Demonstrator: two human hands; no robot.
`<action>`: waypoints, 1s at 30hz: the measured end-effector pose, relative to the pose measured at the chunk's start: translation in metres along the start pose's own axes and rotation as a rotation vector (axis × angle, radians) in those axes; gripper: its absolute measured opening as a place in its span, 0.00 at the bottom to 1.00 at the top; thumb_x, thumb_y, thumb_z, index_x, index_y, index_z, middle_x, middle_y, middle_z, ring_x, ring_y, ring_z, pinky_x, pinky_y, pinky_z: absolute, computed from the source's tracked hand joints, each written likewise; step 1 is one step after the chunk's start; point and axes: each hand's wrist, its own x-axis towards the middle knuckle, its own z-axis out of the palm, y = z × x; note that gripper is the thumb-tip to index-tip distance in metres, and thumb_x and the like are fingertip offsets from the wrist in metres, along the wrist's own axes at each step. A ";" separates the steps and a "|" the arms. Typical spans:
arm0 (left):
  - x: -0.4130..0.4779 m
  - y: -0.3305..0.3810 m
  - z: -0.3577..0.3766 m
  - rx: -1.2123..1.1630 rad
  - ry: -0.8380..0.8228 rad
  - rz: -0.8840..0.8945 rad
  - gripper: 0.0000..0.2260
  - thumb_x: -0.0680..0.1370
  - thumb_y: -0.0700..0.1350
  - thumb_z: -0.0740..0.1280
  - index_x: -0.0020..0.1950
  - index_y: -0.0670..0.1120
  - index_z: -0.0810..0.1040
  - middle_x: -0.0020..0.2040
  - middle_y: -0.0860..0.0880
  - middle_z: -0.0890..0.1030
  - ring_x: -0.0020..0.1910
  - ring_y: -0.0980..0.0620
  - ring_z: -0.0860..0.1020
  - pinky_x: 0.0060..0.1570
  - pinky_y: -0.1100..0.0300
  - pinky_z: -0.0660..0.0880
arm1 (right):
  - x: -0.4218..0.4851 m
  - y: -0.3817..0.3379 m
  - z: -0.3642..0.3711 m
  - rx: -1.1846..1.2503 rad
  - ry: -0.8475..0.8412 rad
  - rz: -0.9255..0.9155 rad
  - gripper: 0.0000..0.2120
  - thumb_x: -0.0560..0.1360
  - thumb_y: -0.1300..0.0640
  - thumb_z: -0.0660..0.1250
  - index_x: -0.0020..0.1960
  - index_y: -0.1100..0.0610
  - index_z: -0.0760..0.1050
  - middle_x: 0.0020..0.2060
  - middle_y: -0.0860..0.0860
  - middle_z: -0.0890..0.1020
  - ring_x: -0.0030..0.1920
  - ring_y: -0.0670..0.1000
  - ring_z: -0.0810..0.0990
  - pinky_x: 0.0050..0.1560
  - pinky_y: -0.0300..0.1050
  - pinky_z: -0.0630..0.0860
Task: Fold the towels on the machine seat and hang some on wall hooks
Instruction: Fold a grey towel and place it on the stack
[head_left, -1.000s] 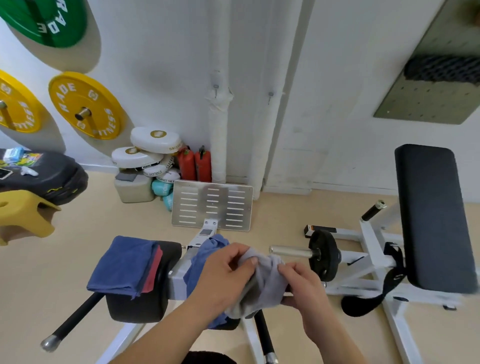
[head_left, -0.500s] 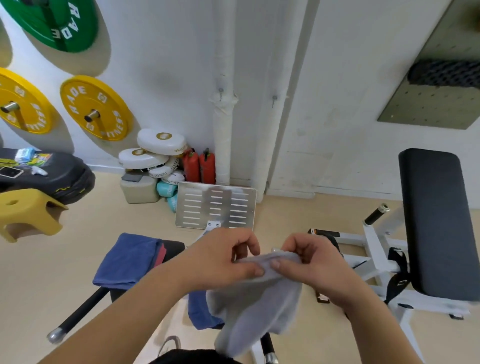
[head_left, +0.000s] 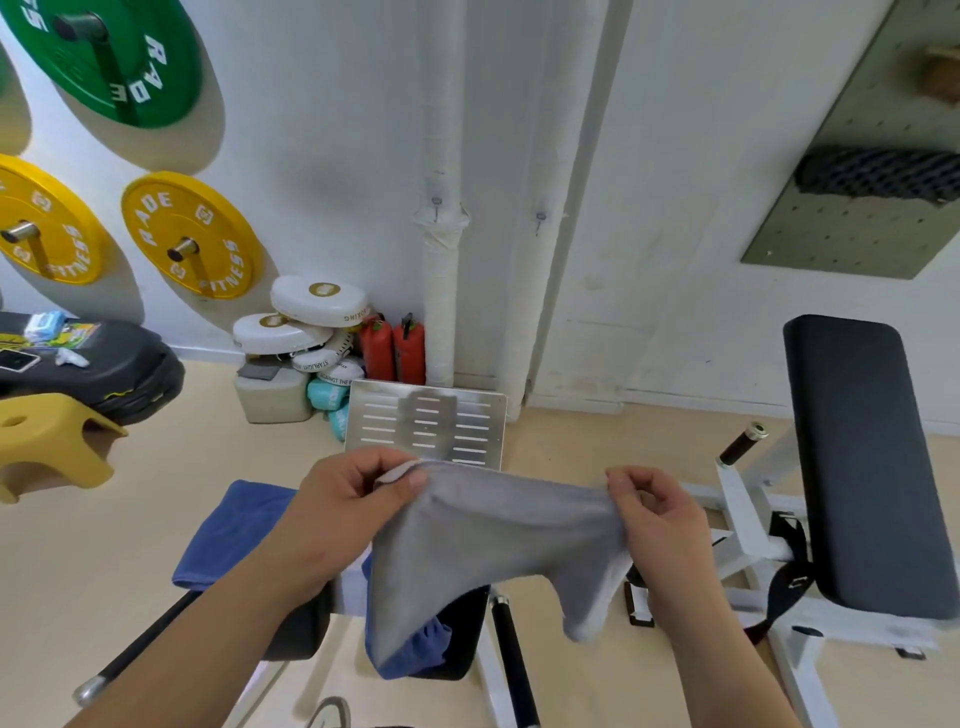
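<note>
The left hand (head_left: 353, 509) pinches one top corner of a grey towel (head_left: 493, 530) between thumb and curled fingers (head_left: 363, 467). The right hand (head_left: 660, 519) pinches the opposite corner, its fingertips (head_left: 621, 480) closed tightly on the cloth edge. The towel's top edge stretches between the two pinches, and the rest hangs below the fingers in a loose sag, with one tail drooping under the right hand.

Just under the left fingers, partly hidden by the wrist, a folded blue towel (head_left: 234, 535) lies on the black machine seat (head_left: 296, 623). Below the hanging grey cloth, a second blue towel (head_left: 431, 644) peeks out, bunched on the seat.

Straight beyond the fingers stands a slotted metal plate (head_left: 426, 426). High above it, two small wall hooks (head_left: 436, 203) are fixed to the white wall. To the right of the right hand's fingers sits a long black bench pad (head_left: 857, 467) on a white frame.
</note>
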 end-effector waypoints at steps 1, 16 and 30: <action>-0.002 0.003 0.000 0.039 -0.049 0.017 0.09 0.82 0.45 0.68 0.49 0.55 0.87 0.47 0.52 0.87 0.48 0.53 0.83 0.51 0.57 0.78 | -0.003 -0.003 0.002 -0.012 -0.016 -0.022 0.06 0.79 0.53 0.72 0.43 0.48 0.84 0.40 0.57 0.84 0.40 0.52 0.80 0.43 0.44 0.75; -0.017 0.014 0.068 0.104 -0.273 0.119 0.09 0.78 0.43 0.73 0.55 0.55 0.84 0.47 0.56 0.85 0.46 0.61 0.82 0.48 0.69 0.76 | -0.042 -0.026 0.026 0.149 -0.336 -0.219 0.15 0.74 0.70 0.74 0.45 0.50 0.83 0.38 0.52 0.85 0.40 0.47 0.82 0.44 0.37 0.79; -0.013 0.010 0.011 0.151 0.094 0.170 0.04 0.81 0.46 0.69 0.49 0.56 0.78 0.44 0.55 0.81 0.43 0.57 0.77 0.41 0.70 0.72 | -0.019 -0.007 -0.012 -0.151 -0.627 -0.133 0.14 0.69 0.47 0.78 0.37 0.56 0.78 0.31 0.51 0.78 0.34 0.47 0.73 0.35 0.38 0.68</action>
